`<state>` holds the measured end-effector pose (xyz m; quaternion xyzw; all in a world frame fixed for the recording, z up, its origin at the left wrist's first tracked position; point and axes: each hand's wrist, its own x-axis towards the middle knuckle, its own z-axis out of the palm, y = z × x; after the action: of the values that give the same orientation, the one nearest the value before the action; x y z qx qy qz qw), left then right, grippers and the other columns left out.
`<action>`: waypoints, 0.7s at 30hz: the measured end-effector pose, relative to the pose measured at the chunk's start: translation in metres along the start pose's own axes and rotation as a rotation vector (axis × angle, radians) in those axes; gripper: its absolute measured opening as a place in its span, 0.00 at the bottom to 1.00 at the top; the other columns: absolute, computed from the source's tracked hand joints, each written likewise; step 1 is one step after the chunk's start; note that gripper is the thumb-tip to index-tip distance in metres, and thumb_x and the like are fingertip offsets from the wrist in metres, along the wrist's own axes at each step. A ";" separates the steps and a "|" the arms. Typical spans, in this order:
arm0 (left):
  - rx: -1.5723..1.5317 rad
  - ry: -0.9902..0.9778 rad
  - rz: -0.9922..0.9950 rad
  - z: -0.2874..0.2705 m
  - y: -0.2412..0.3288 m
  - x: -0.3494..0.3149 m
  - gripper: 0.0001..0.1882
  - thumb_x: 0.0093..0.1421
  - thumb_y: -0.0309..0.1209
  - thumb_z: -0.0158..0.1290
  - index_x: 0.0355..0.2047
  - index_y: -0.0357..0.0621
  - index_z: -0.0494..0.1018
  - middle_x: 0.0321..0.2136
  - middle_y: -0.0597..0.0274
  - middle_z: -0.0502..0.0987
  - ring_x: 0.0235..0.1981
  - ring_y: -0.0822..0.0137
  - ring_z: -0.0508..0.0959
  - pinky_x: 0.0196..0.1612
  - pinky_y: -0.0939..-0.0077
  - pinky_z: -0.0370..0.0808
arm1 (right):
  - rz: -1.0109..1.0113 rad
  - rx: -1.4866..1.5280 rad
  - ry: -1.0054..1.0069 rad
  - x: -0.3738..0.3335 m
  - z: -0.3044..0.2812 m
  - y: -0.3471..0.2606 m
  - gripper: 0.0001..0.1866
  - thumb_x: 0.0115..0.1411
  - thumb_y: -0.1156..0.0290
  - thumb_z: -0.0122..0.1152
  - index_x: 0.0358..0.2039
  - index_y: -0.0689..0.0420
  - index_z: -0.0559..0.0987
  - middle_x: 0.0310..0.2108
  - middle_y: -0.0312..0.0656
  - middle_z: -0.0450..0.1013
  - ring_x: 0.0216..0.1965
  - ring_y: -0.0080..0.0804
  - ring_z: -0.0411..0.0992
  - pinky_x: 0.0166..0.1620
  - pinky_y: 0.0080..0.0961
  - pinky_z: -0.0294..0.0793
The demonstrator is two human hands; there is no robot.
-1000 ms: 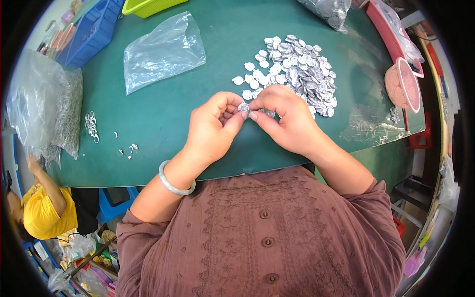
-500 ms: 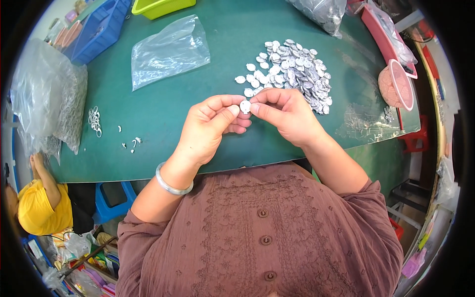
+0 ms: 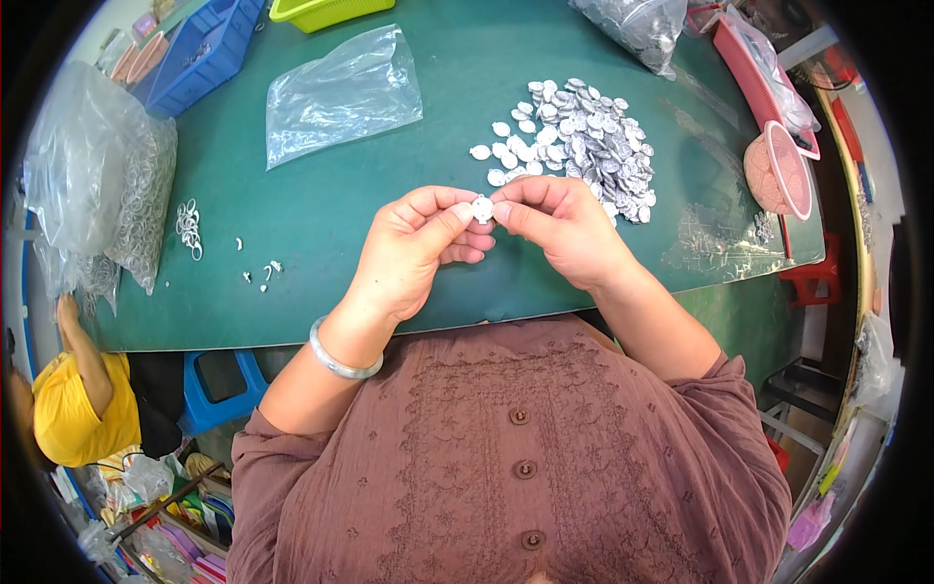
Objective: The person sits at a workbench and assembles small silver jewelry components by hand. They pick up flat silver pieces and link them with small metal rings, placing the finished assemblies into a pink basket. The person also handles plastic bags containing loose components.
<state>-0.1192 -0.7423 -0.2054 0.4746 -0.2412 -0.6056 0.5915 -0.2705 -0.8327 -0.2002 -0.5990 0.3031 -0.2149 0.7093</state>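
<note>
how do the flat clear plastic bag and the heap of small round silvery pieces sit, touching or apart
Apart: the head view shows green tabletop between the bag and the heap.

Shiny discs point(image 3: 611, 148), probably metal; smooth, glossy plastic bag point(image 3: 345, 95); matt cloth blouse point(image 3: 438, 467).

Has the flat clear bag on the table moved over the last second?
No: judged against the pile of silver discs, the flat clear bag keeps its place to the left; only the whole view has shifted slightly.
</note>
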 end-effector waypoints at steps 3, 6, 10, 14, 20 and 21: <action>-0.015 -0.001 -0.006 -0.001 0.000 0.000 0.09 0.58 0.28 0.48 0.36 0.35 0.71 0.30 0.57 0.76 0.28 0.69 0.77 0.31 0.78 0.75 | -0.007 -0.009 0.000 0.001 0.000 0.003 0.08 0.54 0.73 0.54 0.31 0.65 0.76 0.26 0.36 0.73 0.29 0.18 0.68 0.34 0.15 0.68; -0.025 0.000 -0.004 -0.002 0.000 0.000 0.09 0.58 0.28 0.48 0.36 0.35 0.71 0.30 0.57 0.76 0.28 0.68 0.77 0.32 0.78 0.75 | -0.008 -0.007 -0.004 0.001 0.001 0.002 0.08 0.54 0.73 0.54 0.31 0.65 0.76 0.27 0.36 0.73 0.29 0.18 0.68 0.34 0.15 0.68; -0.037 0.006 -0.007 -0.003 0.000 0.001 0.09 0.58 0.28 0.48 0.37 0.36 0.71 0.30 0.57 0.76 0.28 0.68 0.77 0.32 0.77 0.75 | -0.001 -0.012 -0.010 0.003 0.001 0.002 0.09 0.54 0.73 0.54 0.32 0.65 0.76 0.27 0.37 0.73 0.29 0.18 0.68 0.34 0.15 0.68; -0.045 0.001 -0.012 -0.005 -0.001 0.001 0.10 0.58 0.29 0.48 0.37 0.36 0.71 0.31 0.57 0.76 0.29 0.67 0.77 0.33 0.76 0.75 | 0.003 -0.019 -0.013 0.004 0.001 0.002 0.09 0.54 0.73 0.54 0.32 0.65 0.76 0.27 0.37 0.73 0.29 0.18 0.68 0.35 0.15 0.68; -0.072 -0.008 -0.026 -0.007 -0.001 0.001 0.11 0.59 0.30 0.47 0.37 0.36 0.71 0.31 0.57 0.76 0.30 0.66 0.77 0.34 0.75 0.75 | -0.002 -0.001 -0.006 0.005 0.003 0.002 0.08 0.54 0.74 0.54 0.31 0.65 0.76 0.27 0.37 0.73 0.29 0.18 0.68 0.35 0.15 0.68; -0.074 -0.010 -0.027 -0.007 -0.001 0.001 0.11 0.59 0.30 0.47 0.38 0.36 0.71 0.31 0.57 0.76 0.30 0.66 0.77 0.34 0.75 0.75 | 0.001 -0.001 -0.004 0.005 0.003 0.002 0.08 0.54 0.74 0.54 0.31 0.65 0.76 0.27 0.37 0.73 0.29 0.18 0.68 0.35 0.15 0.68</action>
<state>-0.1135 -0.7415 -0.2090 0.4525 -0.2150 -0.6245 0.5992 -0.2652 -0.8335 -0.2029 -0.5995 0.3020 -0.2133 0.7098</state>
